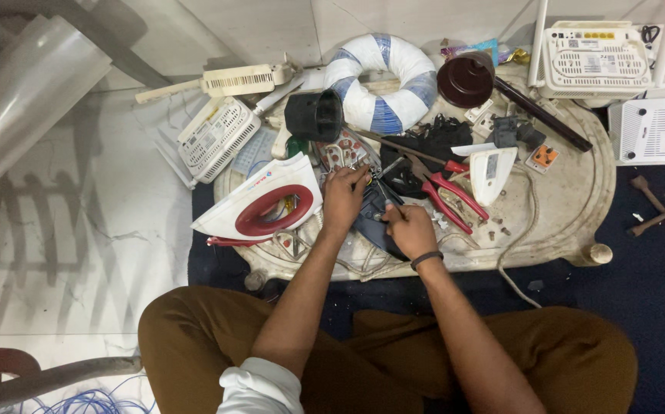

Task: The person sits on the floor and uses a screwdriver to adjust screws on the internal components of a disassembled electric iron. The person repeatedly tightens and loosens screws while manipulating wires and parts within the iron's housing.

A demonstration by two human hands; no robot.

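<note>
Brown-trousered knees [194,337] fill the bottom of the view, and from them two bare forearms reach forward onto a low, worn oval tray-table [577,199] set on a dark blue mat [654,307].

The left hand [344,195] is curled, fingers bent down onto a dark iron base part [371,222] near the middle of the tray-table's near edge, seemingly pinning it; exactly what the fingertips pinch cannot be told. The right hand [409,228], with a dark band at the wrist, is closed around the handle of a slim screwdriver [386,195], whose shaft is angled up toward the left hand's fingertips.

For this step to be done well, it is judged that the part should be kept pressed flat, the tool held in line with the fastener, and pressure kept steady so that the tip is not slipped out. Loose screws [497,226] lying on the tray-table would best be kept together.

A white iron shell with a red handle opening [259,203] lies toward the left edge, just beside the left hand. Red-handled pliers [447,195] lie just right of the hands, and a white plastic cover [492,172] beyond them.

As for containers, a black cup-like housing [313,115] lies on its side toward the far edge, its inside too dark to judge. A brown dome-shaped piece [464,79] stands near the far edge; its contents cannot be seen. A blue-and-white wrapped ring [382,80] lies between them.
</note>
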